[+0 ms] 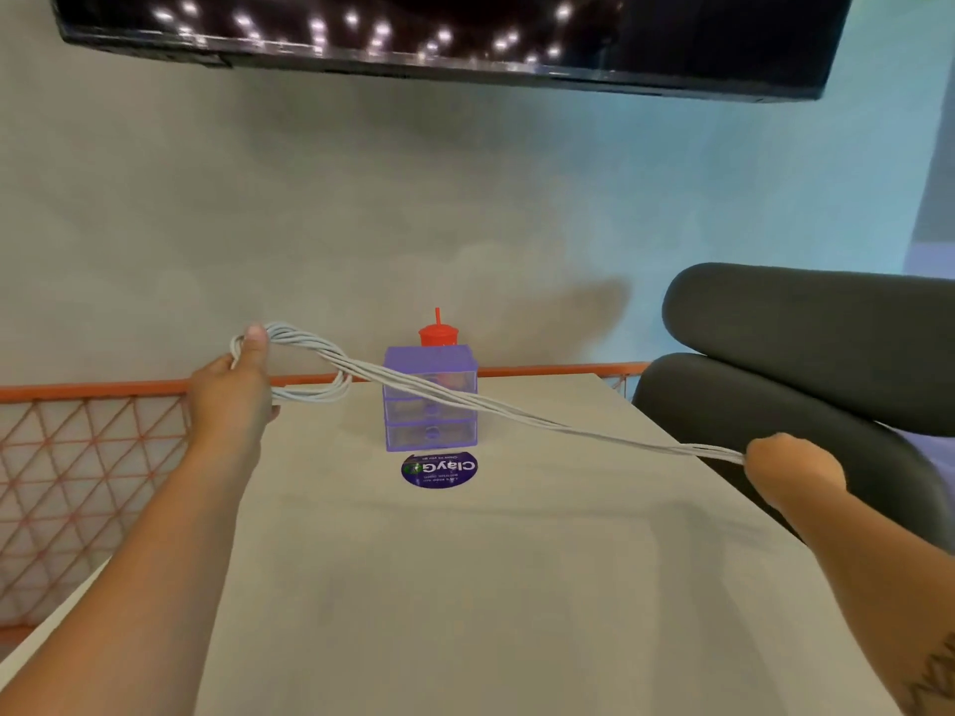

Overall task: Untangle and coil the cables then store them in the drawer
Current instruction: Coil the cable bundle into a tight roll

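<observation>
Stretching between both hands, the white cable bundle (517,408) hangs taut above the grey worktop (465,586), its long axis running from about 9 o'clock down to between 3 and 4 o'clock and passing in front of the purple drawer unit (408,431). The left hand (230,400) holds the gathered end: several loops pass around it, the thumb (256,341) stands upright against them, and a smaller loop (330,392) sags just beside the hand toward 3 o'clock. The right hand (793,475) has its fingers (765,454) clenched around the far end, where the strands narrow into a loosely twisted rope. The drawer unit stands at 12 o'clock on the worktop, near the far edge, with all three drawers apparently closed; a red cup with a straw (437,335) shows just behind its top, and a round purple sticker (439,470) lies flat at its 6 o'clock side. Judging by this, coiling is underway but unfinished, since a long straight run remains between the hands. The coming move turns on that run: the right hand would have to travel toward 9 o'clock along the cable's axis to lay another loop into the left. The left hand is the nearer to the drawers, yet it is occupied, so opening one looks awkward.
</observation>
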`<state>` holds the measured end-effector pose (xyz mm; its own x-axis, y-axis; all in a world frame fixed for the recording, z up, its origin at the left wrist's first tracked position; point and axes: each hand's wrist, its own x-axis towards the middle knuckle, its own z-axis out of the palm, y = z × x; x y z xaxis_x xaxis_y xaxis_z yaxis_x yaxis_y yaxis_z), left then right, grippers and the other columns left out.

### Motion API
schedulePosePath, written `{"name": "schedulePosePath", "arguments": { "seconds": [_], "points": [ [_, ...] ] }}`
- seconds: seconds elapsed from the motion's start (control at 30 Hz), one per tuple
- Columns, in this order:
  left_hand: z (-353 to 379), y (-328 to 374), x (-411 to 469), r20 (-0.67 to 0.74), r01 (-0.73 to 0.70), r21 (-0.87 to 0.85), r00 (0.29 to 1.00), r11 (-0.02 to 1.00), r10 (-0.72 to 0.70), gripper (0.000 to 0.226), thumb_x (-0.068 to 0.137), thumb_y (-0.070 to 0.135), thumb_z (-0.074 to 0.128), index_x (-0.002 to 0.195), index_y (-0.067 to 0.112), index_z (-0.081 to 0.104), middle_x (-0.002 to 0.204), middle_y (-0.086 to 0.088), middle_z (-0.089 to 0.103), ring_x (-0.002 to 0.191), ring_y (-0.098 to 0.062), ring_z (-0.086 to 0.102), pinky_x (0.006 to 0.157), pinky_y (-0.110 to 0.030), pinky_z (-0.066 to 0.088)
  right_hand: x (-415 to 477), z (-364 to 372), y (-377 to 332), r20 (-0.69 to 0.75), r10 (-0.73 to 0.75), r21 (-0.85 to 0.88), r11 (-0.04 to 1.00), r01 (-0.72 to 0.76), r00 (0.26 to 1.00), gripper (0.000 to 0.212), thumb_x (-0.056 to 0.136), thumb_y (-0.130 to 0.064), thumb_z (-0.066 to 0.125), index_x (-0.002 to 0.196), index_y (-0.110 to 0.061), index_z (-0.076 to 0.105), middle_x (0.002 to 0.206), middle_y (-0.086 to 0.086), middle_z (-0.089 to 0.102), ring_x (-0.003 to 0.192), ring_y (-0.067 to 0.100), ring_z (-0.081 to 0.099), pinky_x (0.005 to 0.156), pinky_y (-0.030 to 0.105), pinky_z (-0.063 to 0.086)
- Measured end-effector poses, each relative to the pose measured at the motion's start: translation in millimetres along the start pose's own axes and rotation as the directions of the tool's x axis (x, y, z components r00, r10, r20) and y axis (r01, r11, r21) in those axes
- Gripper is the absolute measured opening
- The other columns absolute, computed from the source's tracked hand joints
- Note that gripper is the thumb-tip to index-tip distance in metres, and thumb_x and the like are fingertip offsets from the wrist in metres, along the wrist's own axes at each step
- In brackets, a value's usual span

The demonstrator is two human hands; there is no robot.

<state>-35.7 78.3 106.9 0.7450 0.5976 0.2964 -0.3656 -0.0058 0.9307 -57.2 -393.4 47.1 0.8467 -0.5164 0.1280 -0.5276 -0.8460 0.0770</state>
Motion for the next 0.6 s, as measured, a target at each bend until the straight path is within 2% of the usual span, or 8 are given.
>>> {"name": "schedulePosePath", "arguments": {
  "seconds": [0.1, 0.2, 0.27, 0.33, 0.43, 0.5, 0.6],
  "points": [
    [1.0, 8.7, -17.8, 0.035, -0.016, -0.006, 0.999, 1.0, 0.016, 0.041, 0.078, 0.056, 0.057, 0.062, 0.02, 0.052, 0.08, -0.012, 0.053, 0.075, -0.025, 0.054, 0.077, -0.048, 0.054, -9.3, -1.1, 16.2, -0.002, 0.068, 0.167, 0.984, -0.067, 0.998, 0.014, 0.093, -0.017, 0.047, 0.091, -0.01, 0.059, 0.077, 0.004, 0.056, 0.068, 0.016, 0.055, 0.061, 0.026, 0.044],
    [4.8, 12.6, -31.0, 0.049, -0.063, 0.001, 0.997, 0.998, 0.063, 0.04, 0.089, 0.049, 0.054, 0.062, 0.02, 0.049, 0.071, -0.009, 0.048, 0.073, -0.024, 0.048, 0.061, -0.033, 0.048, -8.6, 6.2, 27.5, 0.085, 0.134, 0.384, 0.91, -0.157, 0.987, 0.023, 0.088, -0.021, 0.059, 0.071, -0.008, 0.053, 0.072, 0.009, 0.063, 0.066, 0.021, 0.062, 0.054, 0.028, 0.045],
    [8.3, 14.6, -35.3, 0.061, -0.089, -0.009, 0.994, 0.996, 0.09, 0.038, 0.09, 0.047, 0.052, 0.064, 0.02, 0.052, 0.07, -0.006, 0.049, 0.074, -0.025, 0.049, 0.059, -0.031, 0.047, -4.3, 10.2, 31.8, 0.172, 0.142, 0.507, 0.836, -0.211, 0.975, 0.014, 0.084, -0.011, 0.062, 0.076, 0.0, 0.059, 0.068, 0.012, 0.063, 0.062, 0.023, 0.061, 0.054, 0.031, 0.049],
    [11.5, 19.0, -38.4, 0.08, -0.104, -0.034, 0.991, 0.994, 0.106, 0.036, 0.085, 0.052, 0.053, 0.064, 0.023, 0.058, 0.069, -0.003, 0.053, 0.075, -0.025, 0.053, 0.068, -0.041, 0.051, -7.1, 6.2, 34.3, 0.322, 0.129, 0.669, 0.67, -0.322, 0.938, 0.012, 0.08, 0.003, 0.062, 0.088, 0.011, 0.062, 0.075, 0.017, 0.06, 0.062, 0.024, 0.058, 0.06, 0.034, 0.055],
    [16.0, 23.6, -38.5, 0.079, -0.147, -0.043, 0.986, 0.988, 0.15, 0.044, 0.079, 0.058, 0.049, 0.06, 0.019, 0.052, 0.058, -0.005, 0.043, 0.061, -0.024, 0.047, 0.076, -0.053, 0.053, -18.2, -3.7, 34.4, 0.498, 0.01, 0.794, 0.397, -0.46, 0.867, 0.017, 0.076, 0.011, 0.067, 0.093, 0.01, 0.064, 0.088, 0.022, 0.059, 0.069, 0.027, 0.057, 0.053, 0.029, 0.053],
    [20.7, 24.9, -37.0, 0.068, -0.193, -0.02, 0.979, 0.981, 0.194, 0.048, 0.079, 0.061, 0.048, 0.058, 0.018, 0.044, 0.06, -0.007, 0.039, 0.061, -0.023, 0.042, 0.069, -0.048, 0.052, -24.8, -12.3, 30.4, 0.523, -0.09, 0.834, 0.259, -0.487, 0.848, 0.016, 0.075, 0.013, 0.066, 0.09, 0.01, 0.064, 0.09, 0.021, 0.06, 0.072, 0.026, 0.058, 0.046, 0.027, 0.055],
    [30.1, 25.6, -36.9, 0.068, -0.242, 0.015, 0.968, 0.97, 0.24, 0.05, 0.086, 0.056, 0.047, 0.058, 0.016, 0.039, 0.062, -0.01, 0.039, 0.062, -0.024, 0.041, 0.064, -0.035, 0.041, -32.0, -29.6, 16.6, 0.458, -0.245, 0.883, 0.012, -0.47, 0.855, 0.01, 0.083, 0.012, 0.056, 0.088, 0.007, 0.063, 0.087, 0.019, 0.059, 0.071, 0.021, 0.059, 0.041, 0.023, 0.054]
  ]
}}
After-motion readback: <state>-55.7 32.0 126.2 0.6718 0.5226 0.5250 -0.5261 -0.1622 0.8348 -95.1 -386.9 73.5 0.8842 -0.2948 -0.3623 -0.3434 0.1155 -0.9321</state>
